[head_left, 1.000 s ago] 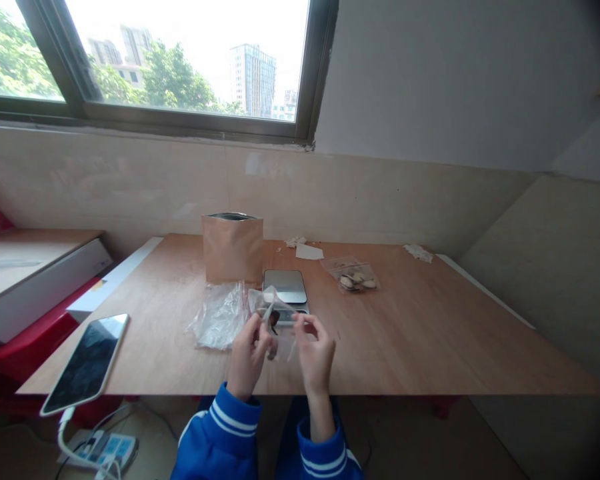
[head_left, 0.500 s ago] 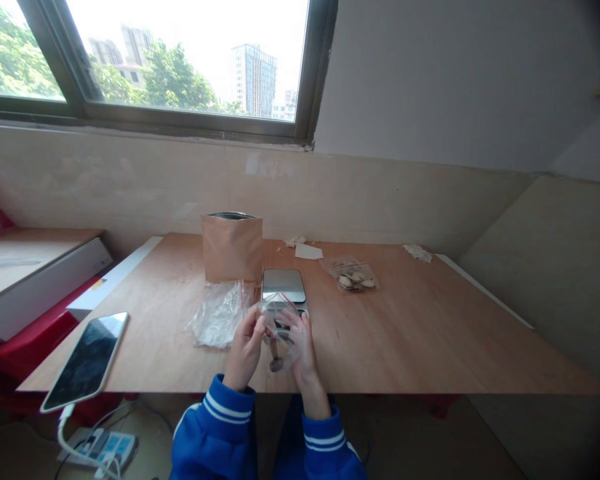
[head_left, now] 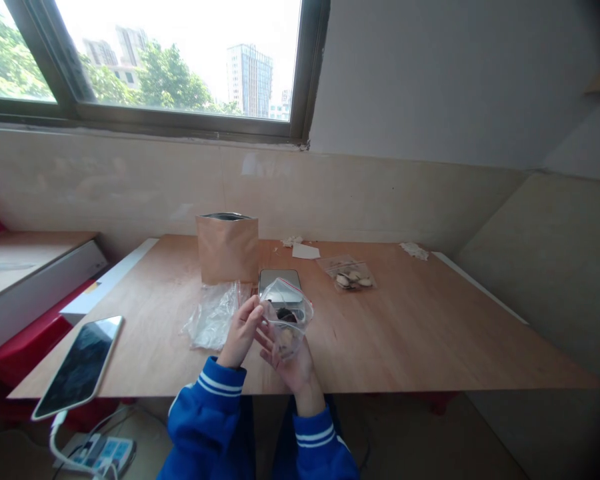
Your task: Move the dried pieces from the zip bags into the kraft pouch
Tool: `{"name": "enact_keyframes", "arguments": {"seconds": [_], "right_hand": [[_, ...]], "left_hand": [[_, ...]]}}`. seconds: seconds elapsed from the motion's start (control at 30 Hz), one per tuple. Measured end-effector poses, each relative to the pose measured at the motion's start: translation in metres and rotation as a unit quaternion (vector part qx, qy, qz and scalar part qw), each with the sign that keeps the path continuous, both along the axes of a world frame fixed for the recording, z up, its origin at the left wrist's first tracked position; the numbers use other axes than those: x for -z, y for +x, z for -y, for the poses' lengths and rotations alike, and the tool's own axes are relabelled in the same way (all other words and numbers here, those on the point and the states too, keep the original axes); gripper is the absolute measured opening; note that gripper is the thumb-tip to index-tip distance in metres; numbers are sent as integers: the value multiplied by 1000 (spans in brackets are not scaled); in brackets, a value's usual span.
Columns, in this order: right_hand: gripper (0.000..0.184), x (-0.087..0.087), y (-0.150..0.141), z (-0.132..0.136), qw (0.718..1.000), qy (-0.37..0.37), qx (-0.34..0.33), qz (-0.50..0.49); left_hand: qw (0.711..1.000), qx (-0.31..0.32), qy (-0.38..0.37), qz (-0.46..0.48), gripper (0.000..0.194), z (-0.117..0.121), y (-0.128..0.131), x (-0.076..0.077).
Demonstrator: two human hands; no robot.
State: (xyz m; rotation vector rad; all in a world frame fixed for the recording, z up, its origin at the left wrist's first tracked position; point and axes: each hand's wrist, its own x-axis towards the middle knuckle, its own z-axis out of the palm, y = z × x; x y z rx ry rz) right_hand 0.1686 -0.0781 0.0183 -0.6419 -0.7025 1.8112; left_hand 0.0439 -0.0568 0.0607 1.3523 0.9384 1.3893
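Both my hands hold a small clear zip bag (head_left: 286,313) with a red seal strip, its mouth held open above the table's near edge. A few dark and pale pieces lie inside it. My left hand (head_left: 241,331) pinches the bag's left rim. My right hand (head_left: 291,360) cups the bag from beneath, palm up, fingers curled round it. Just behind the bag a small digital scale (head_left: 279,281) sits on the wooden table (head_left: 420,333).
A brown paper pouch (head_left: 227,247) stands open behind the scale. Crumpled clear plastic (head_left: 211,318) lies left of my hands. A filled clear bag (head_left: 349,274) lies to the right, paper scraps (head_left: 305,251) farther back. A phone (head_left: 78,364) overhangs the table's left corner.
The bag has been spread open and turned mouth-up. My right hand has slid under it, palm up. The camera has shifted slightly to the right.
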Motion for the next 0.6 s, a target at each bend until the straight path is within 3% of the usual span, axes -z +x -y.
{"name": "enact_keyframes", "arguments": {"seconds": [0.1, 0.27, 0.33, 0.47, 0.6], "right_hand": [[54, -3, 7, -2, 998, -22, 56, -6], [48, 1, 11, -7, 986, -3, 167, 0], [47, 4, 8, -8, 984, -13, 179, -5], [51, 7, 2, -9, 983, -29, 179, -26], [56, 5, 1, -8, 984, -47, 161, -64]], "left_hand": [[993, -10, 34, -109, 38, -3, -10, -5], [957, -144, 74, -243, 33, 2, -12, -11], [941, -161, 108, -279, 32, 6, -6, -16], [932, -77, 160, -315, 19, 5, 7, -24], [909, -20, 167, -382, 5, -6, 12, -17]]}}
